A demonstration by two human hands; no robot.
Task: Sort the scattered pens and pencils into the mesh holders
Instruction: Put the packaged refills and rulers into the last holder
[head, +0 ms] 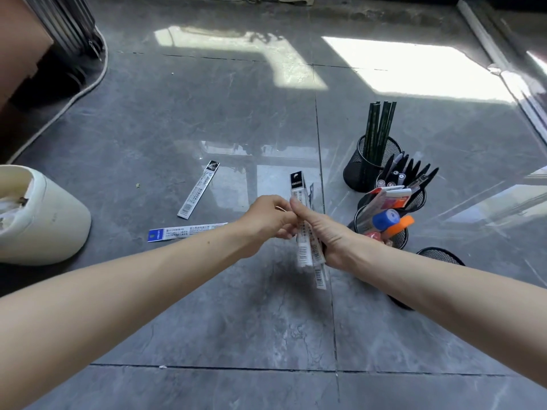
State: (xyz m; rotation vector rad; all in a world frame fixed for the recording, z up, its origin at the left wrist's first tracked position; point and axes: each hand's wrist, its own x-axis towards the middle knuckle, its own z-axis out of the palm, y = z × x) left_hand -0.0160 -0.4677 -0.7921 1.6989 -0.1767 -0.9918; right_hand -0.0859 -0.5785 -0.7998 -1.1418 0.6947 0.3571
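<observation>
My right hand (325, 232) grips a bundle of long flat refill packets (305, 247) with barcodes, held upright above the floor. My left hand (269, 220) meets it from the left, fingers pinching the same bundle. Two more packets lie on the floor: a black-topped one (197, 189) and a blue-ended one (183, 232). At the right stand black mesh holders: one with green pencils (377, 134), one with black pens (408, 176), one with markers and a red-white pack (384, 220). A fourth mesh holder (441, 255) is partly hidden by my right arm.
A cream plastic bin (44, 220) lies at the left. A cable (74, 96) and dark furniture sit at the far left. The floor is grey glossy tile with bright sun patches (414, 66) at the back.
</observation>
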